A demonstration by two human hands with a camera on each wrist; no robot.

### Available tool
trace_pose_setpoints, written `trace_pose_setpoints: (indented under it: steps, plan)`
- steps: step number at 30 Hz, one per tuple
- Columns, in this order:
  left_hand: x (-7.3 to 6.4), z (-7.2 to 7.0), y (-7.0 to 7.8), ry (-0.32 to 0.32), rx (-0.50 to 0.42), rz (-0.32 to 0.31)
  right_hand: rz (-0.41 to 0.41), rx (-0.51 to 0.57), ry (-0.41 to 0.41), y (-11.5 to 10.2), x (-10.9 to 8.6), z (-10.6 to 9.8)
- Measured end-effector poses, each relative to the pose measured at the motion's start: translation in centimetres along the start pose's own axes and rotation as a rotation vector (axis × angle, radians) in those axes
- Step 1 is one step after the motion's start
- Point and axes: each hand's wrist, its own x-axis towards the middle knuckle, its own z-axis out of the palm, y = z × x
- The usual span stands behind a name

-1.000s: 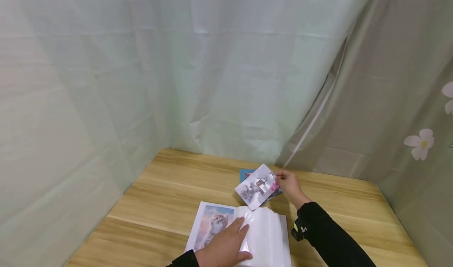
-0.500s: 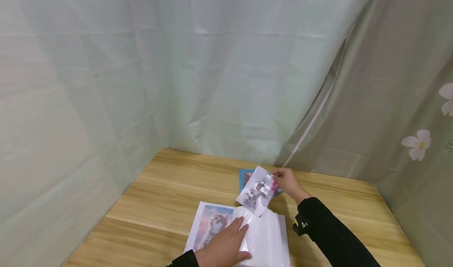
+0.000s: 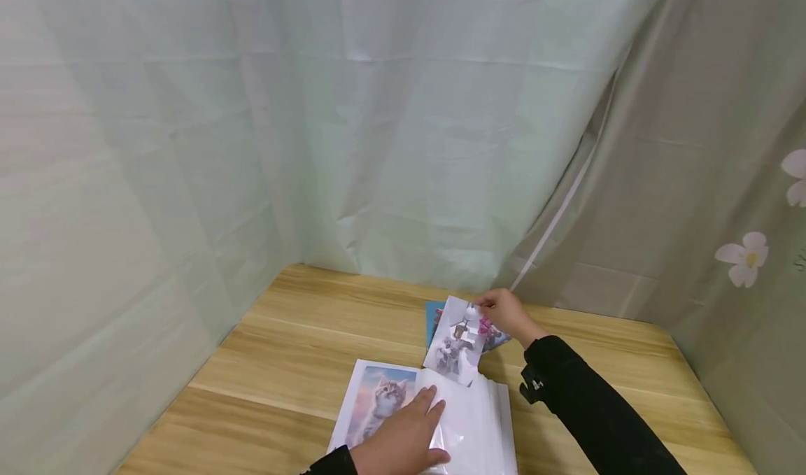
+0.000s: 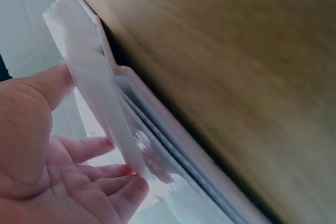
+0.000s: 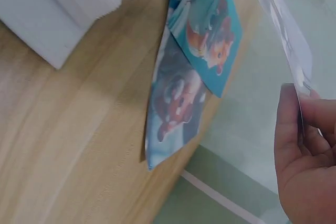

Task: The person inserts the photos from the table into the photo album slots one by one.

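Observation:
My right hand pinches a photo by its upper right edge. Grey kittens and a pink patch are printed on this photo, and its lower end overlaps the top of an open photo album. In the right wrist view the photo appears nearly edge-on between thumb and fingers. My left hand rests on the album near its fold, fingers straight. Under it, in the left wrist view, the fingertips touch a clear plastic sleeve. The album's left page holds a kitten picture.
Behind the held photo, two more pictures lie overlapping on the wooden table: a teal one and a greyish one. Pale curtains hang along the table's back and left edges, with a flowered curtain on the right.
My right hand has moved slightly left, and the photo has swung from a slant to more upright, its lower end now over the album's top. The left hand has stayed in place.

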Motion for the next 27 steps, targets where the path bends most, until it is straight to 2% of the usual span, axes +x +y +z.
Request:
trace_pose_setpoints:
  steps: [7,15,21,27]
  plan:
    - [0.0,0.2,0.2,-0.004,-0.001,-0.003,-0.003,-0.072,-0.050,-0.9,0.7,-0.4]
    - [-0.1,0.0,0.1,-0.005,-0.002,-0.009,0.022,-0.072,-0.107,-1.5,1.2,-0.1]
    - [-0.1,0.3,-0.2,0.009,-0.010,-0.013,-0.013,-0.025,-0.152,-1.1,1.6,1.1]
    - [-0.3,0.3,-0.3,0.008,-0.025,-0.015,0.034,0.040,-0.226,-1.3,1.2,2.1]
